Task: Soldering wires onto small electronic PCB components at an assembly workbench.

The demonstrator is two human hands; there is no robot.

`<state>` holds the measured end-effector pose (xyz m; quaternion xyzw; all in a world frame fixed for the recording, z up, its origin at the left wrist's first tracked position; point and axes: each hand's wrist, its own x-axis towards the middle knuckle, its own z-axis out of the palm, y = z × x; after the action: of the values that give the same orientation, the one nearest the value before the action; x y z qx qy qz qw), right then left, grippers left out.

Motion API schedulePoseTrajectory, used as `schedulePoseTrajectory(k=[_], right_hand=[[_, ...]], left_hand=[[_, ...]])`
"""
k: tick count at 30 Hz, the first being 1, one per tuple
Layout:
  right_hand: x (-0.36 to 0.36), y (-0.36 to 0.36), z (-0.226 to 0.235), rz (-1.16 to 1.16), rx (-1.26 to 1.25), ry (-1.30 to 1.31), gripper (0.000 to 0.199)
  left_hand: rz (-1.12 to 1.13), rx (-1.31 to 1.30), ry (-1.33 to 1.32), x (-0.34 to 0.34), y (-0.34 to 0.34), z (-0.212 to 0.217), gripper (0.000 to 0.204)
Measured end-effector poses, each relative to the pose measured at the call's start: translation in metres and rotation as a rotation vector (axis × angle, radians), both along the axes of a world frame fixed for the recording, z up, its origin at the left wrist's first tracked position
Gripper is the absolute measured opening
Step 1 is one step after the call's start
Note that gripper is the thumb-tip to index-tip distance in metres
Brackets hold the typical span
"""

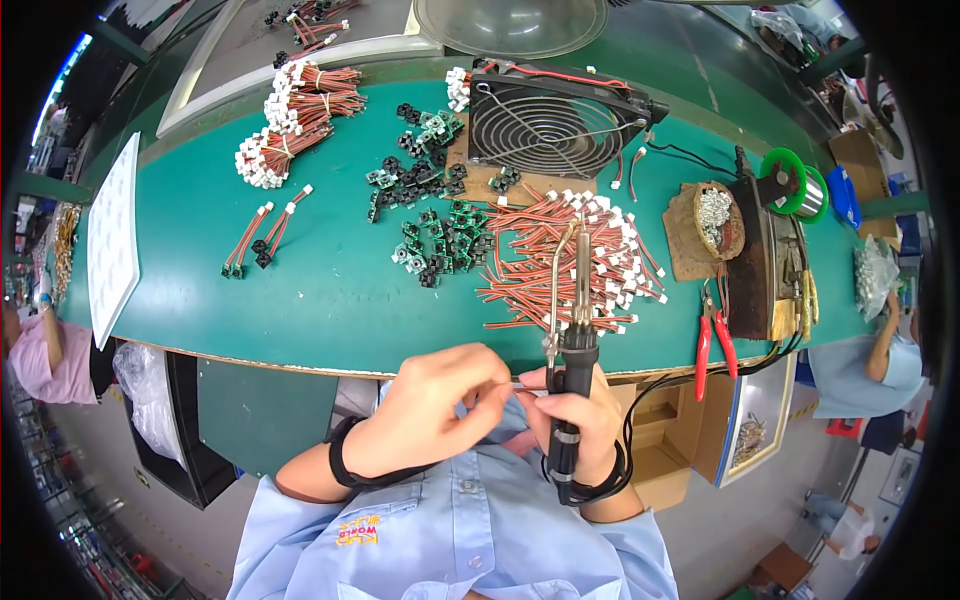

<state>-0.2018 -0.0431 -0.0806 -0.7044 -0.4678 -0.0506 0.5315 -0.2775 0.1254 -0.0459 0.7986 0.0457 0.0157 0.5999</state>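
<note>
My right hand (590, 415) is wrapped round the black handle of a soldering iron (578, 350), which stands tip up with a thin solder feed tube (555, 290) along its side. My left hand (440, 405) is closed, thumb against forefinger, on a thin reddish wire (522, 388) that runs across to the right fingertips. What is at the wire's ends is hidden by the fingers. Past the iron's tip lies a heap of red-and-brown wire leads (540, 245) with white connectors. Small green circuit boards with black parts (440, 240) are piled left of it.
A black fan with a wire guard (550, 125) stands at the back. Right are a tip-cleaning pot (715, 220), red-handled cutters (712, 345), solder spools (785, 180) and the soldering station (760, 255). Bundled leads (290, 125), finished-looking boards with leads (265, 235) and a white tray (115, 240) lie left.
</note>
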Motion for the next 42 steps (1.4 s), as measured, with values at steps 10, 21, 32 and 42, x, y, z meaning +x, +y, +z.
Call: schedulePoseTrajectory(k=[10, 21, 32, 42], right_hand=[[-0.003, -0.001, 0.007, -0.091, 0.09, 0.334, 0.035], [0.001, -0.002, 0.01, -0.229, -0.04, 0.137, 0.043], [-0.004, 0.002, 0.018, -0.281, -0.081, 0.149, 0.04], [-0.005, 0.008, 0.024, -0.136, 0.02, 0.347, 0.037]], left_hand=[[0.376, 0.72, 0.002, 0.022, 0.03, -0.003, 0.028], [0.215, 0.606, 0.0, -0.001, 0.02, -0.008, 0.028], [0.198, 0.654, -0.129, -0.019, 0.01, -0.015, 0.022], [0.148, 0.3, -0.193, -0.018, 0.012, 0.006, 0.023]])
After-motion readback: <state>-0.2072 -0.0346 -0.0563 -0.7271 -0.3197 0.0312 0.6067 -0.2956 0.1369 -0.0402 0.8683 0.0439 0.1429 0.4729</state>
